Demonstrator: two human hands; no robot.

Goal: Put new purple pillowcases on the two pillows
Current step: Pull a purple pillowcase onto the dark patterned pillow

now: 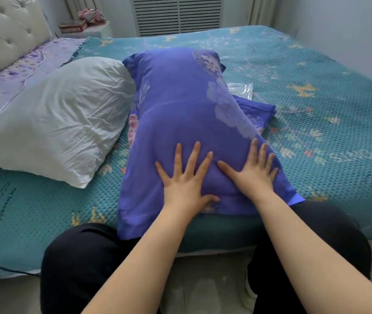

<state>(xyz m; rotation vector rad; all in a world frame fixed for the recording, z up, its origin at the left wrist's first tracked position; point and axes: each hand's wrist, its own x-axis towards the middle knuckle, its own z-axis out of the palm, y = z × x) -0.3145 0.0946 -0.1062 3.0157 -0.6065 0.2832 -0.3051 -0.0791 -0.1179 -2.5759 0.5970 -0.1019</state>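
So both hands, left [186, 177] and right [251, 171], press spread flat on the purple-cased pillow [180, 105]; the bare white pillow [60, 114] beside it and the folded pillowcase [257, 112] behind look next

Both hands, left [186, 177] and right [251, 169], flat on purple-cased pillow [180, 105]; bare white pillow [62, 118] beside.

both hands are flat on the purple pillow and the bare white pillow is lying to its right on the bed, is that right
Not quite. The left hand and right hand do lie flat, fingers spread, on the purple pillow, but the head view shows the bare white pillow to its left, toward the headboard, not to its right. On the right lies a folded purple pillowcase.
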